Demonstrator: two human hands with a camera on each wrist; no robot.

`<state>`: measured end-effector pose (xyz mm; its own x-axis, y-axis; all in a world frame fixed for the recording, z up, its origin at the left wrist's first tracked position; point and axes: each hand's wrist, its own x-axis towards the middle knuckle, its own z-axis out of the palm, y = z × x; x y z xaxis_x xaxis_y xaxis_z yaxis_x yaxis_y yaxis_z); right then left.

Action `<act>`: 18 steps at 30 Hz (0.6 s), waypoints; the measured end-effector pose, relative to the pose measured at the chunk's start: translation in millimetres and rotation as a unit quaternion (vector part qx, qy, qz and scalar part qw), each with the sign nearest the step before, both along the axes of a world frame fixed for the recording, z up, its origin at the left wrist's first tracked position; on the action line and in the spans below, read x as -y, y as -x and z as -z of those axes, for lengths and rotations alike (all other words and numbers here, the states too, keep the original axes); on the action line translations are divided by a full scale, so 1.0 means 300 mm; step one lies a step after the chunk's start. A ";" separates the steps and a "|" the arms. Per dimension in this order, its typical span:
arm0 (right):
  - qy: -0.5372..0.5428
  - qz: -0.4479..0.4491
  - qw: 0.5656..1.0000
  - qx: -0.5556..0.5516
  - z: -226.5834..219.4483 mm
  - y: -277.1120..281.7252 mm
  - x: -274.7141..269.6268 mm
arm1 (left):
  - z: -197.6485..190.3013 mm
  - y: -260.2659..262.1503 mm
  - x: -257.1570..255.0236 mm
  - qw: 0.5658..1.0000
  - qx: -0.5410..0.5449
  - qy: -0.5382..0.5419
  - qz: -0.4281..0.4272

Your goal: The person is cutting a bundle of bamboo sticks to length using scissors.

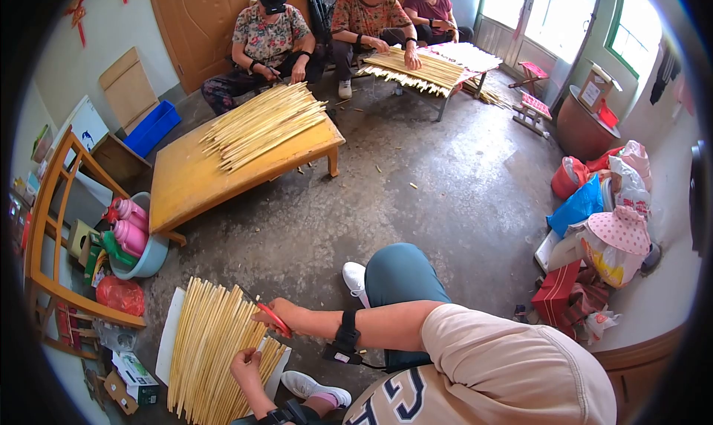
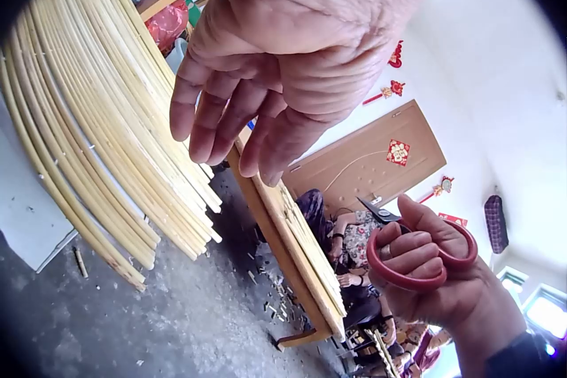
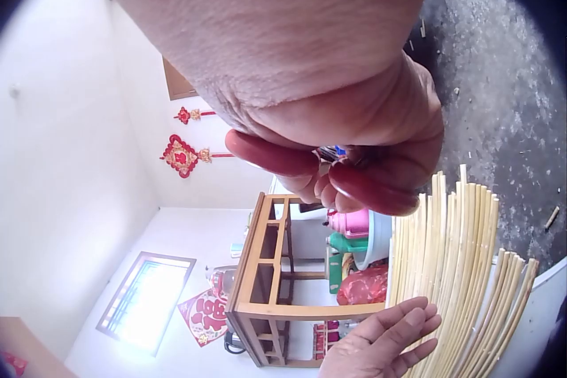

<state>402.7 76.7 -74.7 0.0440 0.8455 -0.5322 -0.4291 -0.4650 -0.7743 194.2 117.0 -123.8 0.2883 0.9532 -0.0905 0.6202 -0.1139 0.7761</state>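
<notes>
My right hand (image 1: 291, 317) grips a pair of scissors with red handles (image 2: 409, 284), its fingers curled through the loops. The dark blades point away from me. Below lies a layer of pale yellow stalks (image 1: 204, 343), side by side on a white board (image 1: 169, 334) on the floor. Near the cut ends of these stalks is my left hand (image 1: 247, 371), loosely bent with nothing between its fingers. In the left wrist view, that hand's fingers (image 2: 208, 121) hang relaxed over the stalks. The right wrist view shows the scissors' red loops (image 3: 376, 190) from behind.
A low wooden table (image 1: 186, 180) bearing more stalks stands ahead, with seated people beyond it. At left are a basin (image 1: 152, 254) with pink thermoses and a wooden frame (image 1: 56, 224). Bags and a red box (image 1: 557, 295) line the right wall. Stalk scraps litter the concrete floor.
</notes>
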 end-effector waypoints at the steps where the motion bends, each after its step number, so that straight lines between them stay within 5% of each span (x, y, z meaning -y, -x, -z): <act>1: 0.000 0.000 1.000 0.000 0.003 0.000 -0.001 | 0.001 0.001 -0.001 1.000 0.000 0.000 0.000; 18: -0.004 -0.005 1.000 0.004 0.010 -0.001 -0.004 | 0.031 0.012 -0.010 1.000 0.007 0.010 -0.004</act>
